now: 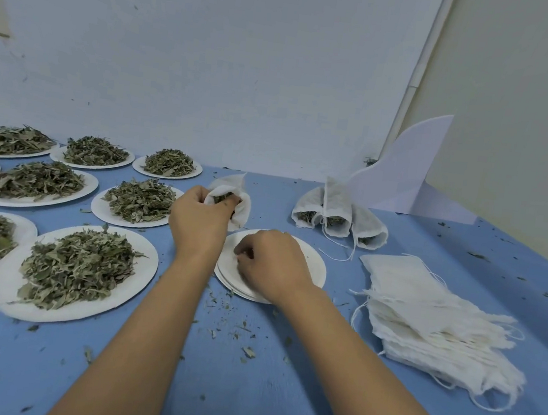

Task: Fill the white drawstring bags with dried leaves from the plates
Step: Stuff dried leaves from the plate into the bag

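My left hand (199, 220) grips a white drawstring bag (239, 203) by its open mouth, with green leaves showing inside. My right hand (271, 264) has its fingers curled on the stacked white plates (314, 264) at the centre; whether it pinches leaves I cannot tell. Several white plates heaped with dried leaves (75, 264) cover the left of the blue table. Three filled bags (339, 212) lie at the back right. A stack of flat unfilled bags (435, 316) lies to the right.
Leaf crumbs are scattered over the blue table (277, 397). A white folded card (404, 175) stands against the wall at the back right. The wall runs close behind the plates.
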Action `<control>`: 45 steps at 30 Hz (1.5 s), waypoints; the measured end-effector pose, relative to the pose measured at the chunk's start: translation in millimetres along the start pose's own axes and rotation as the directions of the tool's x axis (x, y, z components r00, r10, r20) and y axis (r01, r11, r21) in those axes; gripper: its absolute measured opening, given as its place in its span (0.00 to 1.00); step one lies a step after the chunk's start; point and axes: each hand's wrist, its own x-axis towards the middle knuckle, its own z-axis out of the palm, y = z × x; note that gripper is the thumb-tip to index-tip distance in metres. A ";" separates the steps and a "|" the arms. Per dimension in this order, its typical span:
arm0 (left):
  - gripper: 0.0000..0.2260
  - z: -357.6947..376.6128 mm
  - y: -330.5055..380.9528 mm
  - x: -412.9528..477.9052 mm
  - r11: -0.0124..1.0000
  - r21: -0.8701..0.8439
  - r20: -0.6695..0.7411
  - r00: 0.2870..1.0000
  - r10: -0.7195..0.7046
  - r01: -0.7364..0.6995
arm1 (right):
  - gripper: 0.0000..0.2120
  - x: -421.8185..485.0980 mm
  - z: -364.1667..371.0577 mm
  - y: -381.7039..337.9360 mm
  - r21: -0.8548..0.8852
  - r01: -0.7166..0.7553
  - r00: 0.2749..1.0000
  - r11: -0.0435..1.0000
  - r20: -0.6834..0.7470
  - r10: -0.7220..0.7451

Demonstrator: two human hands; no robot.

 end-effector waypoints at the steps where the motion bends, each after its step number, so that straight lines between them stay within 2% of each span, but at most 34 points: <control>1: 0.20 -0.1 0.1 -0.1 1.000 -0.001 0.002 1.000 -0.001 0.001 | 0.15 -1.9 -1.0 2.4 0.006 0.025 1.000 1.000 -0.011 -0.025; 4: 0.19 -0.2 0.2 -0.1 1.000 -0.013 0.007 1.000 -0.012 0.012 | 0.19 -7.2 -6.5 9.7 0.017 0.066 0.998 0.998 -0.004 -0.066; 6: 0.19 -0.2 0.2 -0.3 1.000 -0.013 0.008 1.000 -0.013 0.013 | 0.19 -10.9 -9.4 12.8 0.083 0.063 0.998 0.995 -0.008 -0.063; 9: 0.19 0.0 0.3 -0.7 1.000 0.001 0.011 1.000 -0.005 0.005 | 0.17 -17.0 -12.8 12.4 0.305 -0.003 0.985 0.952 -0.161 0.054; 10: 0.19 0.0 0.5 -0.8 1.000 0.006 0.010 1.000 -0.005 0.005 | 0.16 -18.1 -14.0 12.7 0.323 -0.037 0.972 0.946 -0.207 0.109; 12: 0.19 0.1 0.5 -0.6 1.000 0.011 0.005 1.000 -0.006 0.006 | 0.16 -18.8 -15.5 14.5 0.228 -0.154 0.959 0.961 -0.200 0.202; 14: 0.19 0.4 0.2 -0.6 1.000 0.020 0.003 1.000 -0.002 0.002 | 0.17 -18.6 -14.1 12.9 0.033 -0.271 0.955 0.962 -0.114 0.273; 16: 0.19 1.7 -0.5 -1.6 0.999 0.037 0.008 1.000 0.002 -0.002 | 0.19 -19.0 -10.9 7.1 -0.139 -0.301 0.953 0.943 -0.086 0.291; 19: 0.19 2.8 -1.9 -2.2 0.999 0.053 0.010 1.000 0.009 -0.010 | 0.22 -18.1 -7.4 -0.6 -0.256 -0.273 0.962 0.927 -0.098 0.256; 21: 0.18 3.4 -4.0 -0.9 0.998 0.064 0.009 1.000 0.009 -0.010 | 0.23 -16.5 -6.8 -3.8 -0.247 -0.257 0.966 0.934 -0.061 0.250; 23: 0.19 4.7 -6.1 -0.2 0.998 0.069 0.012 1.000 0.009 -0.010 | 0.20 -16.6 -6.0 -6.9 -0.224 -0.241 0.970 0.945 -0.023 0.242; 26: 0.20 5.7 -8.5 0.9 0.998 0.061 0.017 1.000 0.013 -0.014 | 0.12 -20.1 -6.6 -10.8 -0.253 -0.184 0.983 0.950 -0.040 0.180; 31: 0.19 5.2 -11.2 2.2 0.994 0.109 0.021 1.000 0.016 -0.018 | 0.08 -25.4 -10.5 -11.2 -0.248 -0.137 0.990 0.959 -0.054 0.127; 34: 0.17 6.2 -12.8 2.7 0.992 0.123 0.043 0.999 -0.008 0.003 | 0.17 -22.9 -8.3 -6.3 -0.262 -0.094 0.995 0.961 -0.036 0.088; 36: 0.15 7.1 -14.2 2.4 0.993 0.115 0.090 0.995 -0.034 0.024 | 0.13 -19.4 -6.7 -0.6 -0.233 -0.088 0.995 0.969 -0.059 0.076; 38: 0.15 8.2 -16.2 2.1 0.994 0.096 0.146 0.988 -0.057 0.043 | 0.09 -15.2 -7.9 8.7 -0.090 -0.108 0.988 0.990 -0.117 0.098; 40: 0.14 10.1 -17.1 1.8 0.996 0.064 0.200 0.977 -0.079 0.067 | 0.09 -12.0 -14.7 19.2 0.211 -0.172 0.965 0.962 -0.162 0.208; 41: 0.14 11.5 -17.2 1.6 0.996 0.043 0.224 0.970 -0.090 0.083 | 0.07 -11.1 -20.3 23.9 0.401 -0.198 0.946 0.894 -0.162 0.282; 43: 0.13 13.6 -16.8 1.2 0.993 0.003 0.265 0.958 -0.112 0.115 | 0.04 -11.2 -33.6 31.4 0.722 -0.205 0.917 0.661 -0.094 0.387; 45: 0.12 15.0 -15.7 0.4 0.989 -0.030 0.304 0.944 -0.126 0.142 | 0.04 -12.0 -44.3 35.4 0.884 -0.195 0.913 0.425 0.005 0.407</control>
